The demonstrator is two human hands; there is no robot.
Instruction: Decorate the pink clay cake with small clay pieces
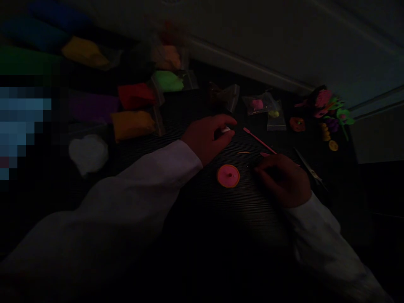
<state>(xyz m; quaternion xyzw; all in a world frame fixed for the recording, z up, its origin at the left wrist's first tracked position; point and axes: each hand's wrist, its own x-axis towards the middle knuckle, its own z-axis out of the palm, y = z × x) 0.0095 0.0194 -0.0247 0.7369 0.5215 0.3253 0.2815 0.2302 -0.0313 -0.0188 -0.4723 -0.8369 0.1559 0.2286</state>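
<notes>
The scene is very dark. My left hand is closed around a small white piece of clay, which shows between thumb and fingers. Just below it on the dark table lies a flat pink clay disc with an orange rim, a small dark bump at its centre and a tiny light speck beside the bump. My right hand hovers right of the disc, fingertips pinched together; whatever they hold is too small to name. Beyond its fingers lies a pink modelling tool, and a thin orange strand rests between the hands.
Bags of coloured clay, including red, orange and green, cover the left and back. A white clay lump sits at left. Scissors lie right of my right hand, with finished clay pieces behind.
</notes>
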